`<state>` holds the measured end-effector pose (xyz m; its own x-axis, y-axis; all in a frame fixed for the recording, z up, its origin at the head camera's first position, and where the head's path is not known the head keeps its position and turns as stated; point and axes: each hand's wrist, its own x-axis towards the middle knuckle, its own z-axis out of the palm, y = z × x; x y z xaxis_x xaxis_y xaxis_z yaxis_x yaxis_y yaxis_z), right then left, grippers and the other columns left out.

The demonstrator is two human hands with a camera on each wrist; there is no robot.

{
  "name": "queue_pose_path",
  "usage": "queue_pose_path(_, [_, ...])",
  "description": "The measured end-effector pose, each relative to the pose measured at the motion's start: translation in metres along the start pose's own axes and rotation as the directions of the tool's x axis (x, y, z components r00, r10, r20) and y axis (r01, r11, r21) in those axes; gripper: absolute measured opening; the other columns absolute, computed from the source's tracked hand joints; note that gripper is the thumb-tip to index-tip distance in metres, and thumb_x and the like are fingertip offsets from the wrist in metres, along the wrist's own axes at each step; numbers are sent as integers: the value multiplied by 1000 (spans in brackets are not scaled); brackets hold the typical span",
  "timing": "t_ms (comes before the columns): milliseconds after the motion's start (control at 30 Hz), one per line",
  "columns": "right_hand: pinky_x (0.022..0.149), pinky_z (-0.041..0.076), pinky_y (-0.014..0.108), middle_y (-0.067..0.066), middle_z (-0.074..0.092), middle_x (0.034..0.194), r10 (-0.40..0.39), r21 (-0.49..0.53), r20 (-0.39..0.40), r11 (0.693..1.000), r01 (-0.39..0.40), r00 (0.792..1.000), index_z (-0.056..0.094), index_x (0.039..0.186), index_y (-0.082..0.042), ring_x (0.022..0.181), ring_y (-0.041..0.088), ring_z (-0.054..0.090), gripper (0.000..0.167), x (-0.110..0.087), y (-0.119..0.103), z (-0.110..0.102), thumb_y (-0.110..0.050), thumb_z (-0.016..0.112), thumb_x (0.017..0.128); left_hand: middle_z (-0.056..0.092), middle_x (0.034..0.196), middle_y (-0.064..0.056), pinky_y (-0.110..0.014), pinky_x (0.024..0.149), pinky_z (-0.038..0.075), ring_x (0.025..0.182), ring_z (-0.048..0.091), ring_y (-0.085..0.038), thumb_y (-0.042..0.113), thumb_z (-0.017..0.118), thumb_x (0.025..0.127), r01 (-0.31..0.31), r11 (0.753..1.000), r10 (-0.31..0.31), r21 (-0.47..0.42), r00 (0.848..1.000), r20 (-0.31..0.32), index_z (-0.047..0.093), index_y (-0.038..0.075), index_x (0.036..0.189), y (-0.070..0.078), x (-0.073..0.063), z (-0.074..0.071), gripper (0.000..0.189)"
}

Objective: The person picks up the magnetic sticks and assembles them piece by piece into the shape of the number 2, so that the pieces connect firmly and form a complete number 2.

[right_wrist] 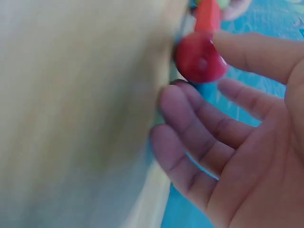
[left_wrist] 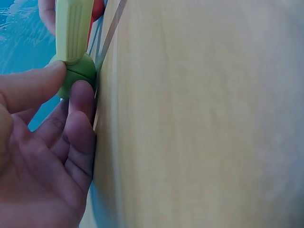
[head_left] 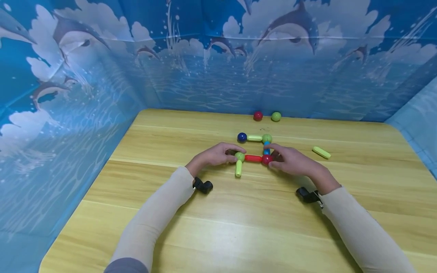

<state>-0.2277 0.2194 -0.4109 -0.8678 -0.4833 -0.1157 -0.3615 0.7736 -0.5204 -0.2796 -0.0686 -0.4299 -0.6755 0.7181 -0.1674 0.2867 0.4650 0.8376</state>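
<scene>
A chain of toy balls and rods lies on the table. My left hand [head_left: 220,154] grips its green ball [left_wrist: 78,76] between thumb and fingers. From that ball a pale yellow-green rod [head_left: 238,168] sticks out toward the near side, and a red rod [head_left: 253,158] runs right to a red ball [right_wrist: 200,58]. At the red ball, my right hand [head_left: 290,161] has its thumb on one side and fingers curled about the other. A blue rod [head_left: 266,148], partly behind the right fingers, leads to another green ball [head_left: 267,138]. A second yellow-green rod [head_left: 254,138] joins that to a dark blue ball [head_left: 242,137].
Near the back edge sit a loose red ball [head_left: 258,116] and a loose green ball [head_left: 276,116]. One loose yellow-green rod [head_left: 321,152] lies right of the right hand. A blue dolphin-print cloth [head_left: 218,83] hangs behind and beside the wooden table [head_left: 225,235].
</scene>
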Motion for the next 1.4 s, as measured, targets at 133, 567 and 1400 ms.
queue_pose_path(133, [87, 55, 46, 16, 68, 114, 25, 23, -21, 999, -24, 999, 39, 149, -5, 103, 29, 67, 56, 0, 6, -12, -17, 60, 98, 62, 128, -8, -22, 69, 42, 73, 47, -13, 13, 56, 101, -11, 1000, 11, -5, 1000, 2, 57, 15, 140, 0, -1, 1, 39])
queue_pose_path(567, [91, 47, 58, 28, 55, 131, 54, -71, -272, 995, -76, 961, 55, 135, 2, 110, 44, 57, 37, 54, 28, -65, -8, 51, 100, 62, 123, -6, -22, 69, 43, 75, 47, -12, 13, 55, 102, 4, 1000, -4, -14, 1000, -17, 58, 17, 140, -3, -2, 1, 39])
queue_pose_path(1400, [111, 36, 63, 29, 35, 153, 37, -321, -76, 945, -60, 996, 43, 148, -4, 138, 51, 35, 55, 136, 18, -59, -3, 50, 93, 60, 138, -7, -21, 77, 41, 89, 49, -12, 11, 56, 101, -22, 1000, 22, -1, 1000, -9, 59, 15, 139, -6, -1, 1, 38])
